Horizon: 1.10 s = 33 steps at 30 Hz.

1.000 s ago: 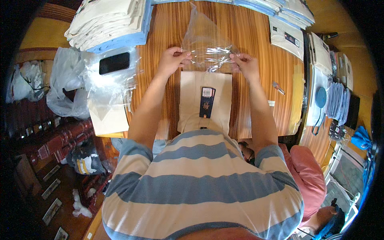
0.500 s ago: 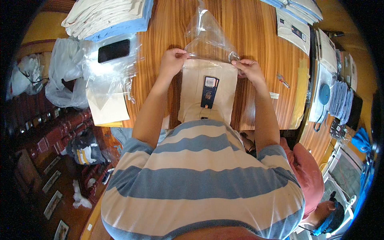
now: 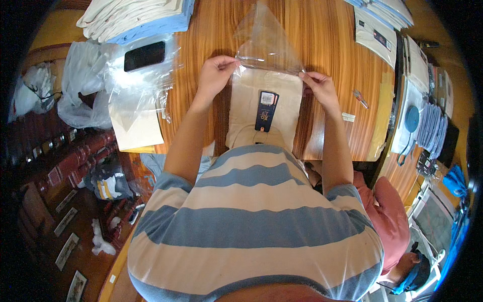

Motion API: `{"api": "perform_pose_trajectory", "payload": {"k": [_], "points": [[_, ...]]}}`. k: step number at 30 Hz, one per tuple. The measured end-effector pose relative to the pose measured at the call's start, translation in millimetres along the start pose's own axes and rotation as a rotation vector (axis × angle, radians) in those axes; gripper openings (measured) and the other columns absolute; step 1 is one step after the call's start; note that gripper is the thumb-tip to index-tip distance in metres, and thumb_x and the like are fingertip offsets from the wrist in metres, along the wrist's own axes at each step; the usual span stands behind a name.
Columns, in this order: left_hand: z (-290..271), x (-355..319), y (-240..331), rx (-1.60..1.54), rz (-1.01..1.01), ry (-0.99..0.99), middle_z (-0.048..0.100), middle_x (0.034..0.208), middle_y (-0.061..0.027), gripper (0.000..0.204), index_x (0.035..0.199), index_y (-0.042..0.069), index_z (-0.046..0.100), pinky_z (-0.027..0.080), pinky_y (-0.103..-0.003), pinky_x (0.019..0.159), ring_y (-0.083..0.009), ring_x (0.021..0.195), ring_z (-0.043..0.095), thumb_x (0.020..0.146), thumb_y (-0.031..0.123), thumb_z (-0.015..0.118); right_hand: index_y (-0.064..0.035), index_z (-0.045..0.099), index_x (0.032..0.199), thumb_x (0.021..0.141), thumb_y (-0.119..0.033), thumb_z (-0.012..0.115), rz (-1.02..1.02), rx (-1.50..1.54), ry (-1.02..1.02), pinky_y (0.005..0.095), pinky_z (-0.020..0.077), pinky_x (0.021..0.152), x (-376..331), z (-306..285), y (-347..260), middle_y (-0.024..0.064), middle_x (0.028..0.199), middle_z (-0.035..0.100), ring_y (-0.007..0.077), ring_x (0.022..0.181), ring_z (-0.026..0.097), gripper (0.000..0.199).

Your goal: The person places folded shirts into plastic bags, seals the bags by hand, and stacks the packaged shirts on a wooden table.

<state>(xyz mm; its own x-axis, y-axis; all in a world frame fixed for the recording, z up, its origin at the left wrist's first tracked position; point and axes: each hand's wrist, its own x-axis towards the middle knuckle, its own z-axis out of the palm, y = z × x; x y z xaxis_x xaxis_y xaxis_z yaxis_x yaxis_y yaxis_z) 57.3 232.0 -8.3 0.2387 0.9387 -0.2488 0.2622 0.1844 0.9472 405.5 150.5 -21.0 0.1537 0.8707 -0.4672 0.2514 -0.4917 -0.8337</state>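
Note:
A folded cream garment [image 3: 244,108] lies at the table's near edge, against my striped shirt. On it rests a dark hang tag [image 3: 264,110] with a white sticker. Beyond its far edge stretches a clear plastic bag [image 3: 264,43], narrowing to a point away from me. My left hand [image 3: 218,75] pinches the bag's left edge between thumb and fingers, by the garment's far left corner. At the far right corner, my right hand [image 3: 320,88] pinches the other edge. How far the plastic covers the garment, I cannot tell.
Left on the table are a phone [image 3: 144,56] on clear plastic bags [image 3: 136,93], and stacked cream and blue garments [image 3: 146,27]. Right lie a small red-handled cutter [image 3: 360,99] and a packed garment [image 3: 375,38]. A person in a red top [image 3: 387,216] is at lower right.
Both hands, still pinching the bag, have shifted slightly; they are a little farther apart. The plastic's edge is pulled tauter and the garment's far edge sits slightly farther from me.

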Motion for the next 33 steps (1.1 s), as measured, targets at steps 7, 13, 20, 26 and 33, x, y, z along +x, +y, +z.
{"api": "perform_pose_trajectory", "payload": {"k": [7, 13, 20, 26, 33], "points": [[46, -14, 117, 0.266, 0.438, -0.178, 0.077, 0.114, -0.0140, 0.027, 0.109, 0.003, 0.072, 0.057, -0.036, 0.091, -0.0239, 0.107, 0.073, 0.090, 0.019, 0.081, 0.0068, 0.072, 0.118, 0.093, -0.032, 0.078, -0.385, -0.056, 0.111, 0.0327, 0.0585, 0.077, -14, 28, -143, 0.0166, 0.103, 0.077, 0.0204, 0.093, 0.074, 0.046], [37, -30, 110, 0.154, 0.823, -0.007, 0.062, 0.142, -0.0180, 0.043, 0.134, 0.005, 0.061, 0.049, -0.043, 0.106, -0.0305, 0.127, 0.063, 0.094, 0.013, 0.075, 0.0026, 0.068, 0.119, 0.102, -0.011, 0.063, -0.311, 0.502, -0.060, 0.0360, 0.0609, 0.085, -4, 11, -141, 0.0119, 0.105, 0.074, 0.0205, 0.091, 0.073, 0.022], [47, -19, 68, -0.765, -0.159, -0.132, 0.066, 0.134, -0.0182, 0.050, 0.136, 0.002, 0.057, 0.056, -0.039, 0.089, -0.0259, 0.115, 0.069, 0.097, 0.026, 0.075, 0.0008, 0.062, 0.124, 0.104, -0.011, 0.061, -0.220, 0.999, -0.001, 0.0441, 0.0611, 0.095, 10, -2, -98, 0.0118, 0.115, 0.072, 0.0229, 0.109, 0.070, 0.024], [34, -13, 84, -0.517, -0.191, -0.162, 0.075, 0.120, -0.0159, 0.039, 0.127, 0.001, 0.066, 0.061, -0.035, 0.078, -0.0242, 0.102, 0.076, 0.099, 0.027, 0.072, 0.0033, 0.065, 0.127, 0.100, -0.019, 0.071, -0.100, 0.713, -0.128, 0.0381, 0.0645, 0.086, -26, -15, -86, 0.0163, 0.115, 0.073, 0.0243, 0.098, 0.074, 0.036], [9, 18, 66, -0.725, -0.277, -0.439, 0.073, 0.124, -0.0162, 0.036, 0.124, 0.001, 0.067, 0.063, -0.035, 0.082, -0.0260, 0.105, 0.075, 0.098, 0.024, 0.073, -0.0006, 0.076, 0.108, 0.093, -0.027, 0.081, -0.194, 0.118, -0.006, 0.0215, 0.0438, 0.050, 0, -26, -62, 0.0060, 0.089, 0.077, 0.0063, 0.064, 0.062, 0.031]]}}
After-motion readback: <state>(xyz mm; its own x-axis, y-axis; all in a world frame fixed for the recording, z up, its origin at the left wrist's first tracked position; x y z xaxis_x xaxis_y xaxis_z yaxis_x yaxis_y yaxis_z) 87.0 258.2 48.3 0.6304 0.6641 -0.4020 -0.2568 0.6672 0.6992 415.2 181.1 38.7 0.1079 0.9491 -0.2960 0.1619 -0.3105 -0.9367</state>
